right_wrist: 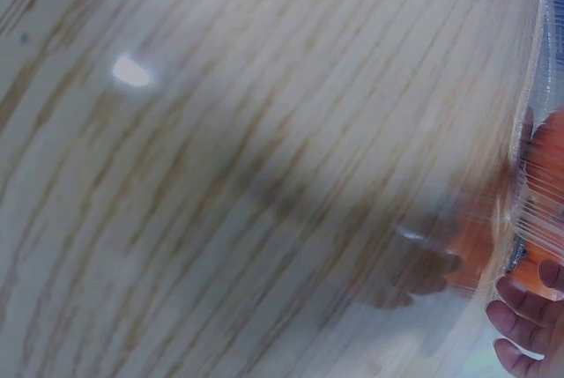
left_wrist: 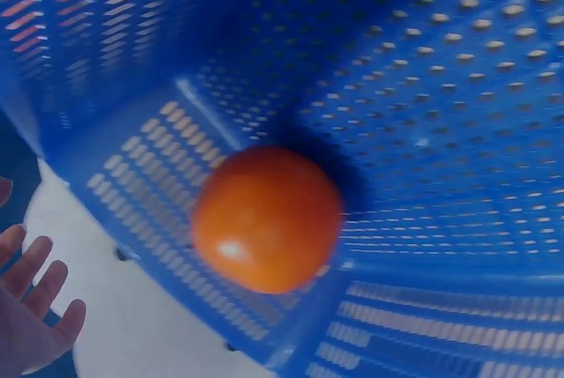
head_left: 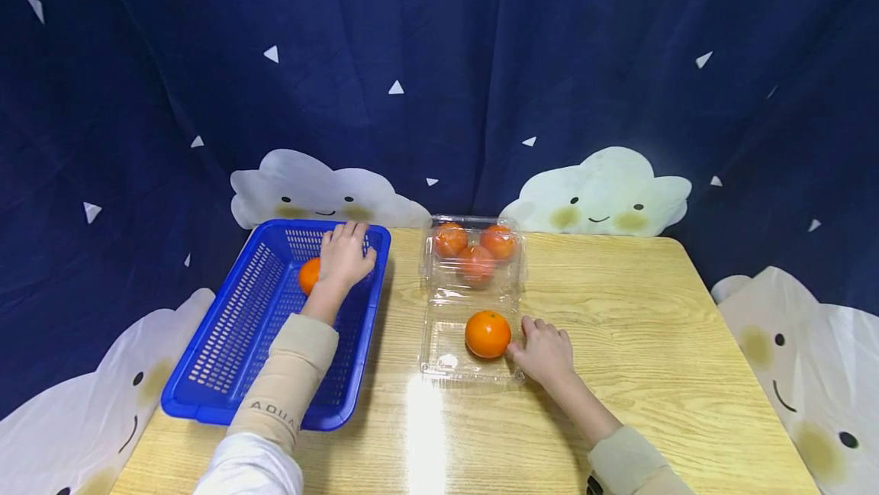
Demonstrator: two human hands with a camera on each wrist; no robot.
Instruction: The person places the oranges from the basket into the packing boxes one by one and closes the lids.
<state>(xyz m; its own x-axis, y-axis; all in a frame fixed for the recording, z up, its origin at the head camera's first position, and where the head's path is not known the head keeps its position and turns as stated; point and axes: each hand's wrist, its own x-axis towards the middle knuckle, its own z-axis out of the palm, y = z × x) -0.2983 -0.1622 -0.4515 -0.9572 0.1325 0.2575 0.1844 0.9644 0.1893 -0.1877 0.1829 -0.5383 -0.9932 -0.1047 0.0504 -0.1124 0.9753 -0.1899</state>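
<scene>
Two hands at work — one over the basket, one beside the clear box.

The left hand [head_left: 346,254] hovers, fingers spread and released, above an orange [left_wrist: 266,218] in the blue basket [head_left: 226,342]. The right hand [head_left: 545,350], fingers relaxed, touches another orange [head_left: 487,333] on the open lid of the clear box [head_left: 439,361] — three more fruits [head_left: 475,249] sit in its tray.

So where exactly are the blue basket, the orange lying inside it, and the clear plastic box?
blue basket [head_left: 206,392], head view, near left rim.
orange in the basket [left_wrist: 266,218], left wrist view, middle of the fruit.
clear plastic box [head_left: 446,361], head view, bare floor of the open near half.
</scene>
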